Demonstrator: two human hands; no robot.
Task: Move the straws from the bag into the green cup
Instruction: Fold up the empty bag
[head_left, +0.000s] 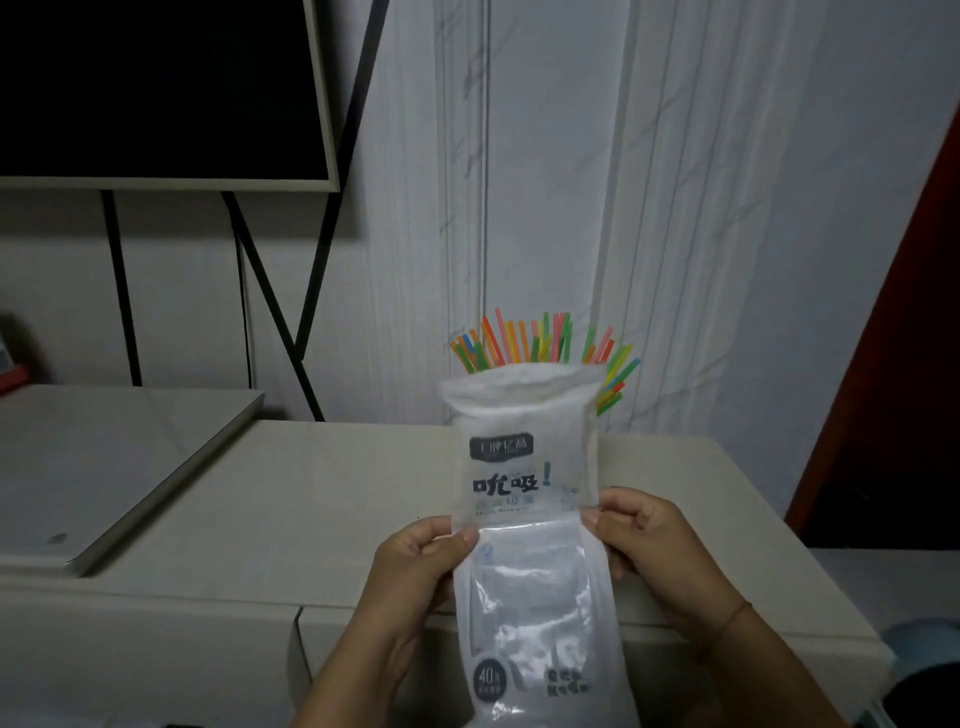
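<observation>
I hold a clear plastic straw bag (524, 519) with printed labels upright in front of me. My left hand (415, 566) pinches its left edge and my right hand (649, 545) pinches its right edge, both near the bag's middle. The bag looks flat, with no straws visible inside. Behind its top edge, several colourful straws (540, 340) fan out in green, orange, pink, yellow and blue. The green cup is hidden behind the bag.
A beige table (311, 509) lies below my hands. A flat white slab (104, 467) rests on its left part. A dark screen (156, 88) on black legs stands at the back left. White curtains (675, 182) hang behind.
</observation>
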